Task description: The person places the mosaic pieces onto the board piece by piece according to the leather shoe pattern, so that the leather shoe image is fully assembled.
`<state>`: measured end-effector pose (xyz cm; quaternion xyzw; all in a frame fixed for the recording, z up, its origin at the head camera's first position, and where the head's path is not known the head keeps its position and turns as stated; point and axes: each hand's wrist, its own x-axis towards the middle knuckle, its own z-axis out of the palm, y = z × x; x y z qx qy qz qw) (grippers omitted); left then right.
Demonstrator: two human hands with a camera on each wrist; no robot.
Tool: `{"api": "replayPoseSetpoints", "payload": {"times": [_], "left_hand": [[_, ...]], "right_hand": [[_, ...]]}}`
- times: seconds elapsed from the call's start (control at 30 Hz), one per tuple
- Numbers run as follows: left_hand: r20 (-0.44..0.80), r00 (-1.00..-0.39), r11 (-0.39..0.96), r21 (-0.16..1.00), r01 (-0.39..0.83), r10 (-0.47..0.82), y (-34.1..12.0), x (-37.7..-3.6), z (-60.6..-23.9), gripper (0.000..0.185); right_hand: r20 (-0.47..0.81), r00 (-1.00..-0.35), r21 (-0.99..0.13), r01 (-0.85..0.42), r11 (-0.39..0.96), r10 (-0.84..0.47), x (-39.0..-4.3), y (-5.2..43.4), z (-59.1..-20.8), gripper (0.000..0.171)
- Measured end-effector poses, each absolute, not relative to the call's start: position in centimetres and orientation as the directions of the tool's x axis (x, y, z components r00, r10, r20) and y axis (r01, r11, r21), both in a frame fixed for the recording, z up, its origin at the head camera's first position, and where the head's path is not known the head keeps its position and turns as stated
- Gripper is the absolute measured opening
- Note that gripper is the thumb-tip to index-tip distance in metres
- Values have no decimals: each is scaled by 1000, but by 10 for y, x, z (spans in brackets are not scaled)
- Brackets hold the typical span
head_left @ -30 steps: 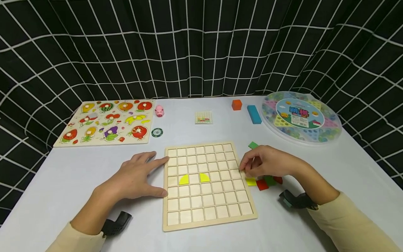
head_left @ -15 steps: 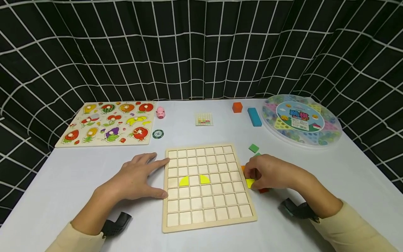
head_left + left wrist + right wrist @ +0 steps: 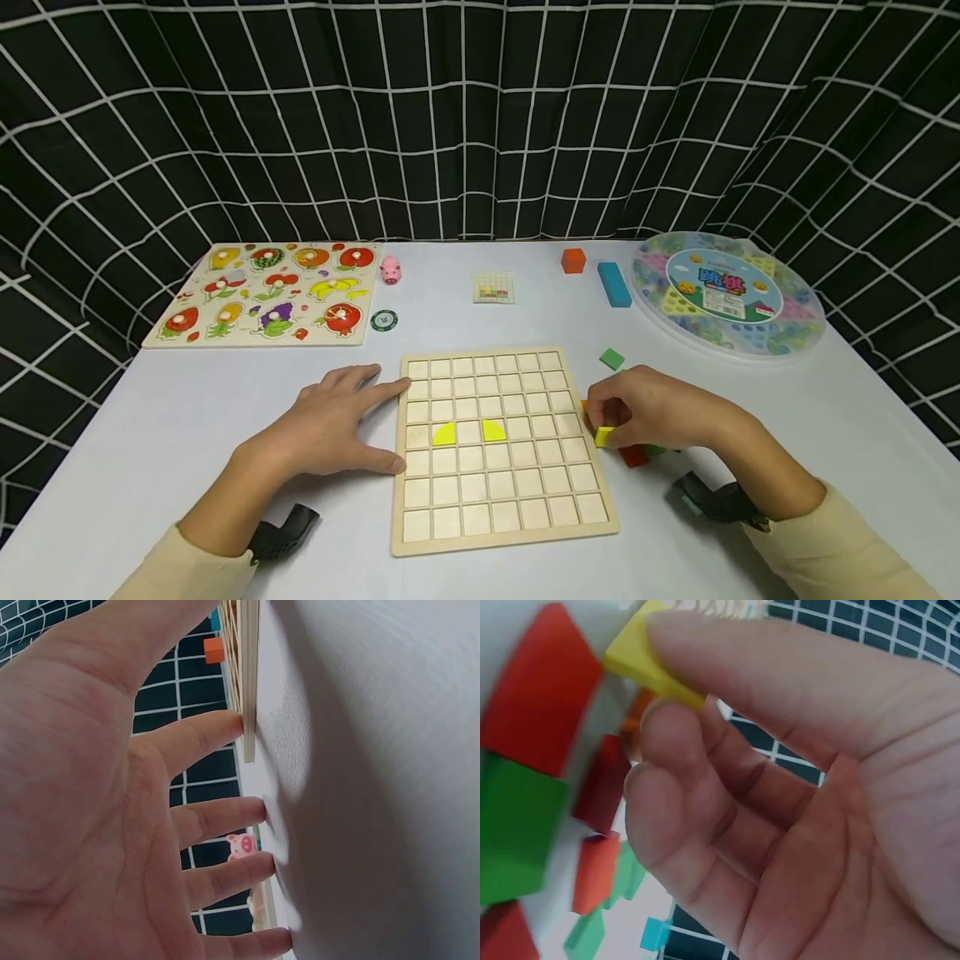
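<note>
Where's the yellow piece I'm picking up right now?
In the head view the yellow piece is pinched in the right hand, just off the right edge of the wooden grid board, beside the red pieces.

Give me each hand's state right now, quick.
Left hand: open, flat on the table, fingertips against the board.
Right hand: pinching a yellow piece.

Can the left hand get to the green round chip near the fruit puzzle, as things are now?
Probably yes. The left hand lies flat on the table, pressing the wooden grid board, and holds nothing. The green chip lies just beyond its fingertips, with only bare table between.
</note>
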<state>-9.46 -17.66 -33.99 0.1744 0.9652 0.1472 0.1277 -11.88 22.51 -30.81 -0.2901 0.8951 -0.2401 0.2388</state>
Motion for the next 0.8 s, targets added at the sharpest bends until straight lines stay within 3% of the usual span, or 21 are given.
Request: {"api": "replayPoseSetpoints", "payload": {"times": [0.3,0.63,0.8], "left_hand": [[-201,-904,893,338,298,378,-176,-94,-338,99],[-199,-904,895,327,303,379,-175,-96,-339,99],[-204,-903,896,328,300,377,-176,-95,-339,99]], "right_hand": [[-208,-715,-668,-395,630,-668,-134,206,-303,8],[-188,-668,-768,-357,532,-720,-139,156,-305,9],[-204,-631,-764,-376,525,-749,-139,131,-309,14]]}}
